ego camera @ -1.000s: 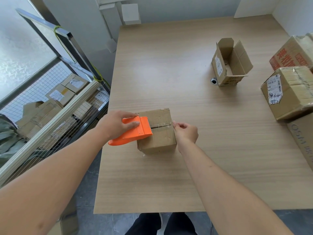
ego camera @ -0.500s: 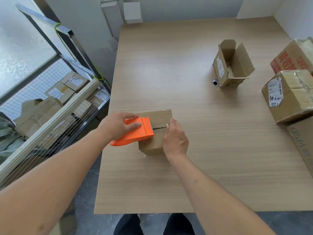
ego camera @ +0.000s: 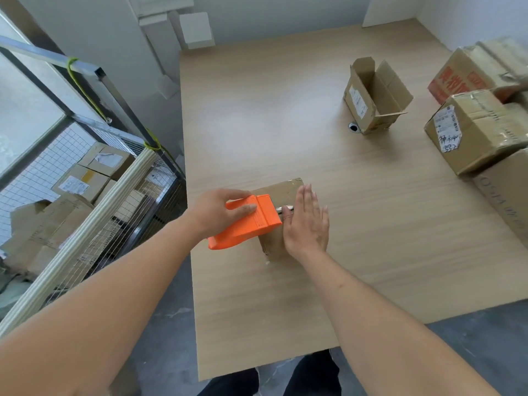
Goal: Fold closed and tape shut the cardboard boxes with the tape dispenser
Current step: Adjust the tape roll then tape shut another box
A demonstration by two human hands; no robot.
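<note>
**Taping the seam of the small box at the desk's left edge**

The small box (ego camera: 281, 190) sits near the left edge of the desk (ego camera: 257, 115), toward the near corner, with its flaps folded down. The left hand (ego camera: 220, 210) has its grip clamped on the orange tape dispenser (ego camera: 245, 222), whose front end lies on the box's top, a metal roller or blade showing at its nose. The right hand (ego camera: 307, 221) lies flat, fingers straight and together, pressing on the right part of the box top just beside the dispenser's nose. This looks like the taping step: the strip is being laid or smoothed along the top seam, though the tape itself is too faint to make out. The next move probably calls for holding the box steady while the dispenser draws across and cuts the strip cleanly.

Toward the far right of the desk stands an open box (ego camera: 374, 98), flaps up, seemingly empty inside. At the right edge several larger cartons (ego camera: 474, 132) are already closed; their contents are hidden.
</note>
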